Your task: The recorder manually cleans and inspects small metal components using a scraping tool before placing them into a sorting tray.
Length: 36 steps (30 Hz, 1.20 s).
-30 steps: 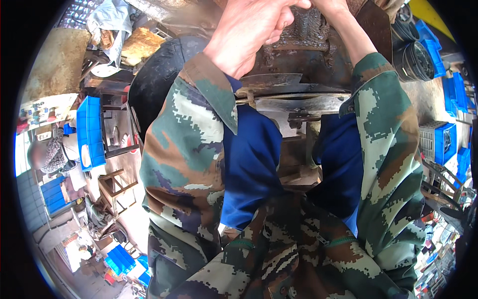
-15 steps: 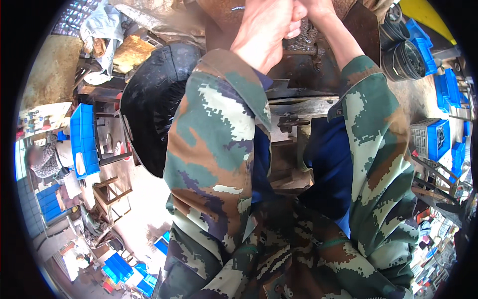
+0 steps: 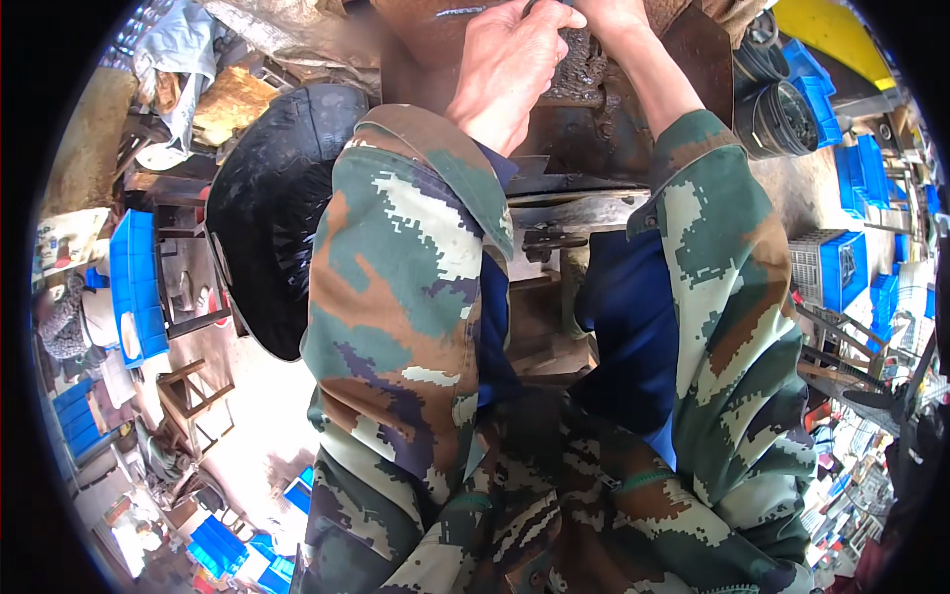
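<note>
**HAND POSITION AT THE METAL HOUSING**

On my head-camera feed, clock positions are taken from the picture centre. The camouflage jacket (image 3: 396, 317) fills 6 o'clock, its sleeves extending toward 12 and 1. The brown metal housing (image 3: 703, 69) occupies 12 to 1 o'clock and bears the dark clotted mass (image 3: 584, 79), located at 1 o'clock, just below the hands. A black rounded shell (image 3: 272, 218) stands at 10 o'clock, beside the left sleeve. Blue trousers (image 3: 633, 317) show between the sleeves at 3 o'clock.

At 9 o'clock I see a blue bin (image 3: 141, 297); any marking on it is too small for me to read.

Left hand (image 3: 510, 74): 12 o'clock, fingers curled. Right hand (image 3: 612, 15): 1 o'clock, close beside the left and partly cut off by the upper edge; I cannot tell its grip.

A black bucket (image 3: 777, 124) stands at 2 o'clock, a wooden stool (image 3: 193, 406) at 8. Smallest item: a dark piece (image 3: 532, 6) by the left fingertips; I cannot tell whether they clamp it.
</note>
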Available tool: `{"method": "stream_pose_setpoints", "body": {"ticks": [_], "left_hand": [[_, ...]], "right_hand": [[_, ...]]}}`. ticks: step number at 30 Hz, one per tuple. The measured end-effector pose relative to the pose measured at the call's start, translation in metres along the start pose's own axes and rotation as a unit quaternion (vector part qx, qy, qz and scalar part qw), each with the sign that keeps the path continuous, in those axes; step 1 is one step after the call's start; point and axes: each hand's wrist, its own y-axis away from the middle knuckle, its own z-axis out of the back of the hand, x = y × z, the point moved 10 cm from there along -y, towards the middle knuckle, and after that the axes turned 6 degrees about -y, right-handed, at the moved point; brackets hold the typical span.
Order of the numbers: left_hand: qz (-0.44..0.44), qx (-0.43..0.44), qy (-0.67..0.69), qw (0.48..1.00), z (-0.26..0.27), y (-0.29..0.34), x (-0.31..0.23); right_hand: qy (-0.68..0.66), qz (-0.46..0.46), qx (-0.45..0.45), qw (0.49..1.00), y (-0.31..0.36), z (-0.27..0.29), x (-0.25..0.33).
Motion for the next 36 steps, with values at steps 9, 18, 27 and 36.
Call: {"method": "stream_pose_setpoints", "body": {"ticks": [9, 18, 27, 36], "left_hand": [[-0.007, -0.015, -0.023, 1.0, 0.0011, -0.0021, -0.0013], [-0.011, -0.009, -0.016, 1.0, 0.0066, -0.003, -0.001], [-0.005, -0.021, -0.051, 0.998, 0.0098, -0.0029, -0.0036], [-0.031, -0.006, -0.054, 0.998, 0.0092, -0.0004, -0.0064]], "right_hand": [[0.054, 0.044, -0.017, 0.997, 0.0001, 0.0041, 0.0062], [0.04, 0.015, -0.011, 0.999, 0.0007, 0.0023, 0.0057], [0.013, 0.034, -0.008, 0.999, 0.0024, 0.0, 0.0051], [0.023, 0.058, 0.001, 0.998, 0.0074, -0.0009, 0.0074]]}}
